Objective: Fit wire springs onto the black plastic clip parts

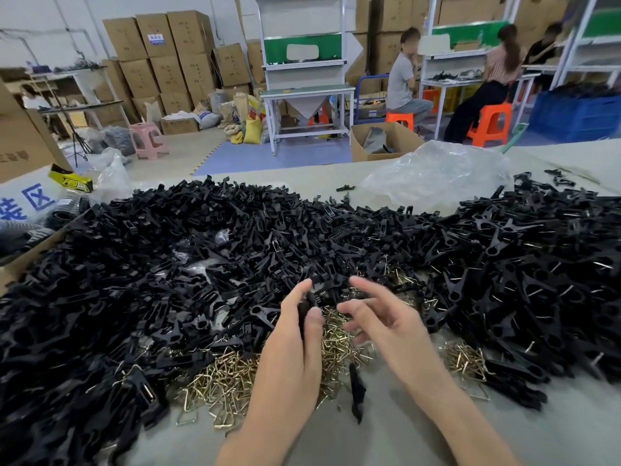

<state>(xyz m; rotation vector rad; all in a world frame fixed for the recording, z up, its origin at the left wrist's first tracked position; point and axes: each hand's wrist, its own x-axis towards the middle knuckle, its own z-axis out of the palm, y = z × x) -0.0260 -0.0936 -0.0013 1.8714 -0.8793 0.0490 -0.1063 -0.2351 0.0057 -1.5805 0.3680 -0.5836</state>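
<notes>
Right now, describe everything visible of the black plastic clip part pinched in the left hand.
The black plastic clip part is a narrow, matt, dark piece standing roughly upright, pinched between the thumb and fingers of the left hand. Fingers and blur hide most of it, so its finer shape and any fitted spring cannot be told. It is held above the heap of brass-coloured wire springs. The open right hand is close beside it, not touching.

You can read only the blue characters "装区" on the white printed sheet (pixel 15 194), left edge; other labels too blurred.
</notes>
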